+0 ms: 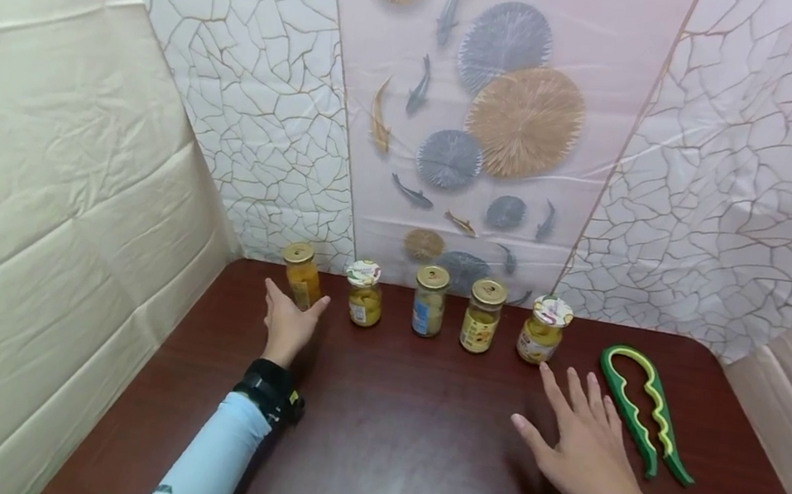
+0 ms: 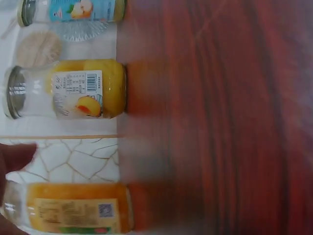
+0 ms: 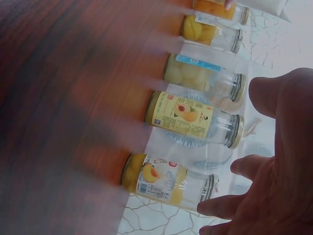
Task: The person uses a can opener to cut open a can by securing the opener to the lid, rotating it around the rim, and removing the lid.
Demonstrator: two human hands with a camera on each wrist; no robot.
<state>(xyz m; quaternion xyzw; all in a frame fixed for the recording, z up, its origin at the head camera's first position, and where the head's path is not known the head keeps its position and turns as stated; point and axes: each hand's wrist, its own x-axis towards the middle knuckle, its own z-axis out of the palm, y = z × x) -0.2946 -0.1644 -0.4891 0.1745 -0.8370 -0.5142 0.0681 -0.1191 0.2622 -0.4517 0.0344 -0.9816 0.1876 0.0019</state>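
Observation:
My left hand point(image 1: 290, 323) reaches to the leftmost jar point(image 1: 302, 278), which holds orange fruit under a gold lid. Its thumb and fingers are spread on either side of that jar; whether they touch it cannot be told. In the left wrist view, the same orange jar point(image 2: 78, 208) stands close to the hand. My right hand point(image 1: 583, 447) hovers with fingers spread, just in front of the rightmost jar point(image 1: 542, 333), a yellow-fruit jar with a patterned lid. The right wrist view shows its fingertips near that peach-labelled jar point(image 3: 156, 178), with nothing held.
Between them stand a yellow-fruit jar point(image 1: 363, 297), a blue-labelled jar point(image 1: 428, 305) and a yellow-labelled jar point(image 1: 480, 321). A green jar opener point(image 1: 618, 385) lies right of my right hand on the dark red table point(image 1: 401, 440). Patterned cloth point(image 1: 457, 122) hangs behind.

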